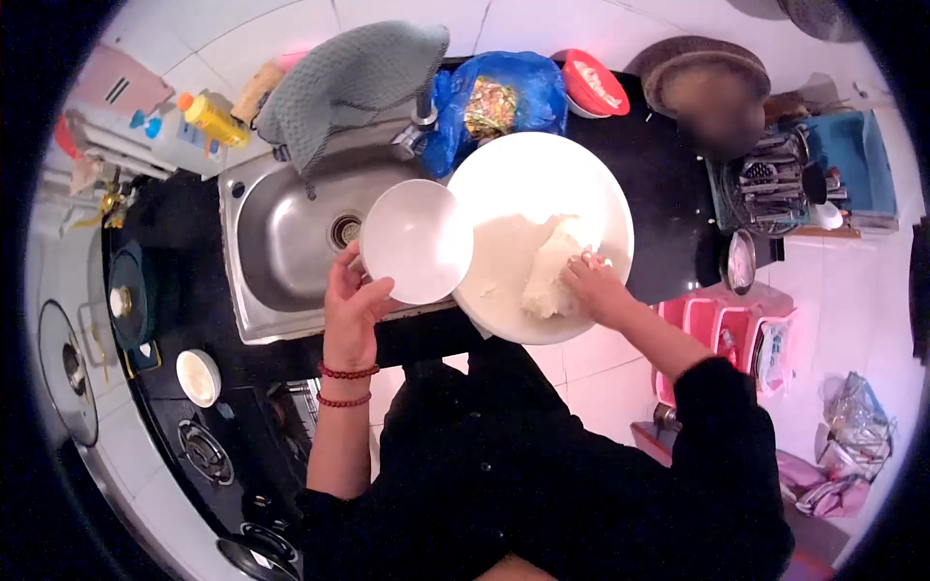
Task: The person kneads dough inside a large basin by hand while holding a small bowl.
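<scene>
My left hand (354,300) grips the rim of a small white bowl (417,242), fingers and thumb on its near left side. The bowl hangs between the sink and a large white basin (542,160), overlapping the basin's left edge. Inside the basin lies a pale lump of dough (548,276), long and uneven. The curled fingers of my right hand (593,289) press into the dough's right side, and their tips are partly hidden. A small scrap of dough sits on the basin floor to the left.
A steel sink (276,257) with a grey cloth (349,82) over its back lies left. Behind the basin are a blue plastic bag (538,77) and a red tub (596,82). A utensil rack (765,179) stands right. A white bowl (199,378) sits near the stove burner (205,452).
</scene>
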Motion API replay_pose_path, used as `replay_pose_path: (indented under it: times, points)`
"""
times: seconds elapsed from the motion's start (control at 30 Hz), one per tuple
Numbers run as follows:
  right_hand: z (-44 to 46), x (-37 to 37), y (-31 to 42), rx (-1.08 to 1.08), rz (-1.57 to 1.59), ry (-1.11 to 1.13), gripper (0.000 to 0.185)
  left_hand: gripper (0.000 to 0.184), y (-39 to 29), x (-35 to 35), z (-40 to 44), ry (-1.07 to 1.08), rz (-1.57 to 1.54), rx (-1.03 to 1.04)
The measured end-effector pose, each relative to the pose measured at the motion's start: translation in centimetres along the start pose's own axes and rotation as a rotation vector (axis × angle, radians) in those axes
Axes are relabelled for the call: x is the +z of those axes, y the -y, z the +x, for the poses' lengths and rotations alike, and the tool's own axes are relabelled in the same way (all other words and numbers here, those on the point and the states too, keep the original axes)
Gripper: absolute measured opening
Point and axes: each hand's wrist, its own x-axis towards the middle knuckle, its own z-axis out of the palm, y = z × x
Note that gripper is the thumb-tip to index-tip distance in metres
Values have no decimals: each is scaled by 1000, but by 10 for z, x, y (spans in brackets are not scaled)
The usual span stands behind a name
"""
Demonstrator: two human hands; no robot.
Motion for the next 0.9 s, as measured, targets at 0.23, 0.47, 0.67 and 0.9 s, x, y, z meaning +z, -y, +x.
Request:
replay_pose_path:
  times: [0.23, 0.47, 0.67, 0.9]
  points:
    - [86, 17, -19, -57, 15, -106, 34, 65, 4, 7, 29, -6, 23, -40]
    - [161, 13, -23, -4, 80, -94, 48, 63, 0, 22, 35, -25, 4, 15]
    - [169, 14, -26, -7, 49, -281, 57, 63, 9, 25, 26, -29, 60, 0]
    - [138, -55, -67, -98, 313, 7, 46, 64, 12, 35, 7, -69, 74, 10]
